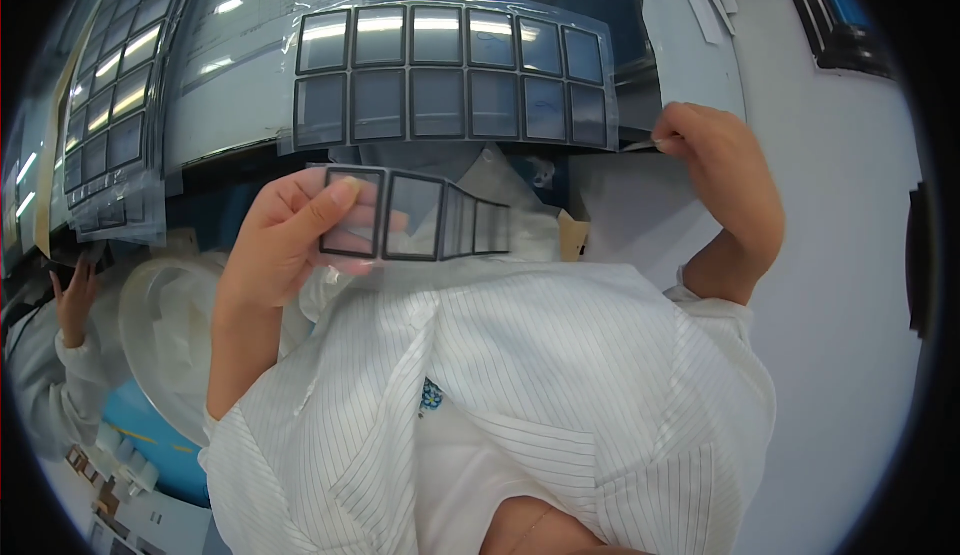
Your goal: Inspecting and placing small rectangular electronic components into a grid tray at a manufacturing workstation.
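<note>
My left hand (300, 225) grips one end of a clear film strip of black-framed rectangular panels (413, 217), thumb on top and fingers behind it. The strip's free end bends away to the right, in front of my striped white coat. On the table ahead lies a clear sheet (437, 105) with two rows of similar black-framed panels. At the table's front edge, right of that sheet, my right hand (712, 160) is closed with thumb and fingertips together. A thin pale edge shows at its fingertips; what it is, I cannot make out.
More framed sheets (110, 120) are piled at the left of the table. White strips (703, 0) lie at the far right. Below the left side stands a pale round tub (165, 340). Another person's hand (77, 300) is at the far left.
</note>
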Action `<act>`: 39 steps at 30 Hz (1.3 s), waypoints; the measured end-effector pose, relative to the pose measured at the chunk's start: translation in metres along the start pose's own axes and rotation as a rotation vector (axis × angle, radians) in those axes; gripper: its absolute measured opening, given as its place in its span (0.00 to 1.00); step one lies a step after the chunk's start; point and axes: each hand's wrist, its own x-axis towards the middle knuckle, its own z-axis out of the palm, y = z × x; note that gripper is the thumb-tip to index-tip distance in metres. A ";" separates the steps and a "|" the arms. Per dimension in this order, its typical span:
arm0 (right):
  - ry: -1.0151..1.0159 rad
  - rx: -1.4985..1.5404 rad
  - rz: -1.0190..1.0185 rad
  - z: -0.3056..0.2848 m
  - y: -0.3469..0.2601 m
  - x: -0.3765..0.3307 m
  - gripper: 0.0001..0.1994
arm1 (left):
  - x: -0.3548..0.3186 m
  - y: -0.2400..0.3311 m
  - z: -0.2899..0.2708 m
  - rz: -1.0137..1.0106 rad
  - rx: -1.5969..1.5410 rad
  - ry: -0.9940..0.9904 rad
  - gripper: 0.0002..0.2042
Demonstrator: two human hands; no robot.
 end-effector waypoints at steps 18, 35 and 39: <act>0.016 0.803 -0.127 0.025 -0.006 0.015 0.11 | 0.001 0.052 0.008 0.213 0.406 0.151 0.12; -0.218 1.003 0.427 0.081 -0.004 0.001 0.14 | 0.020 0.004 -0.021 0.108 0.221 0.422 0.19; 0.050 1.375 0.497 0.098 -0.007 -0.002 0.15 | 0.023 -0.003 -0.016 0.148 0.055 0.382 0.16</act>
